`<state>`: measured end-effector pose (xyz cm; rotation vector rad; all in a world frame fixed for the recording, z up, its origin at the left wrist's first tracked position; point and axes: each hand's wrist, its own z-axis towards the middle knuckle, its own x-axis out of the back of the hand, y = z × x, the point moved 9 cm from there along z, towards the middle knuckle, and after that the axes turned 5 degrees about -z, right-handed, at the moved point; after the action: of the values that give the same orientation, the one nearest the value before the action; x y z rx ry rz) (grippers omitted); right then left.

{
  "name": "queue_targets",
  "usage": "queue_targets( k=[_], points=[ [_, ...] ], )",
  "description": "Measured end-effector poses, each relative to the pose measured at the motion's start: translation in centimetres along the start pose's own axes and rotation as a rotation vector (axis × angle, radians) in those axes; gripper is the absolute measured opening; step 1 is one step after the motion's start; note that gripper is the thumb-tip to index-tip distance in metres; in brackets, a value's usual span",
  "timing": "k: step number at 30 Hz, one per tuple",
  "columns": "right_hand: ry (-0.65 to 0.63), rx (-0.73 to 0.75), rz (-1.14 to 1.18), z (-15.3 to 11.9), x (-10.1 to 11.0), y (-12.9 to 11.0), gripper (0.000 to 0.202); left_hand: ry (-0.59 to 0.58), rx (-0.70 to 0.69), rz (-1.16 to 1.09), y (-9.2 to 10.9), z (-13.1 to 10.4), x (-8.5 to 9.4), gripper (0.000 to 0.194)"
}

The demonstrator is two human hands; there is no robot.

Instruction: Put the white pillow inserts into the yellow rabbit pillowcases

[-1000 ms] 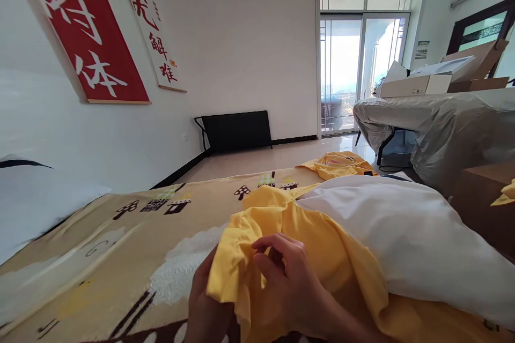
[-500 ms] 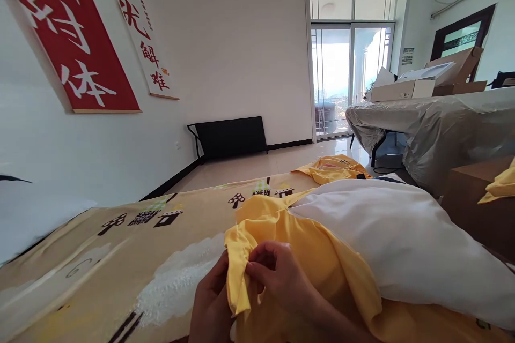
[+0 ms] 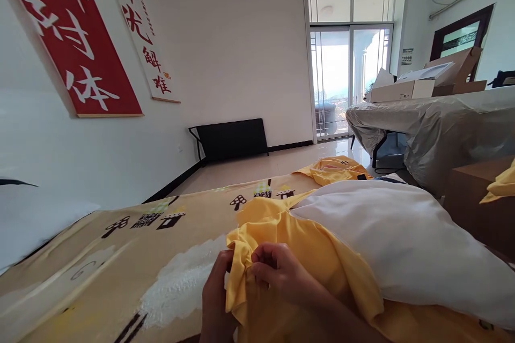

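A yellow pillowcase (image 3: 309, 246) lies in front of me, its gathered edge raised between my hands. My left hand (image 3: 217, 295) grips that edge from the left, with its fingers partly hidden behind the cloth. From the right, my right hand (image 3: 277, 270) pinches the same edge between thumb and fingers. A plump white pillow (image 3: 390, 236) lies to the right, partly inside the yellow cloth, with much of it bare.
Beneath everything is a beige patterned bedspread (image 3: 129, 278). More yellow cloth (image 3: 330, 169) lies at its far edge. On the right stand a brown box (image 3: 466, 193) and a plastic-covered table (image 3: 434, 118) bearing open cartons (image 3: 402, 90). A black folded panel (image 3: 233, 139) leans on the far wall.
My left hand has shifted slightly right and closer to my right hand. The cloth edge between them has become more bunched. The pillow has stayed in place.
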<state>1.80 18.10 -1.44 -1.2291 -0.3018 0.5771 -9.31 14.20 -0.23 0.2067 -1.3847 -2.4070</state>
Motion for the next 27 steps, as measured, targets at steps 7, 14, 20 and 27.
queue_targets(
  k=[7,14,20,27],
  points=[
    [0.018,0.024,0.048,0.1,0.6,-0.2,0.051,0.132,-0.462,0.281,3.2,-1.2,0.9,0.022],
    [0.028,0.032,0.094,0.3,0.7,0.0,0.053,-0.028,-0.517,0.342,4.0,-1.6,-0.4,0.019],
    [0.041,0.087,-0.044,-0.1,0.6,-1.0,0.043,-0.053,-0.394,0.404,2.4,-0.9,-0.5,0.016],
    [0.062,0.132,-0.187,-0.5,0.9,-1.3,0.025,-0.132,0.013,0.121,1.2,-0.4,-1.4,0.020]
  ],
)
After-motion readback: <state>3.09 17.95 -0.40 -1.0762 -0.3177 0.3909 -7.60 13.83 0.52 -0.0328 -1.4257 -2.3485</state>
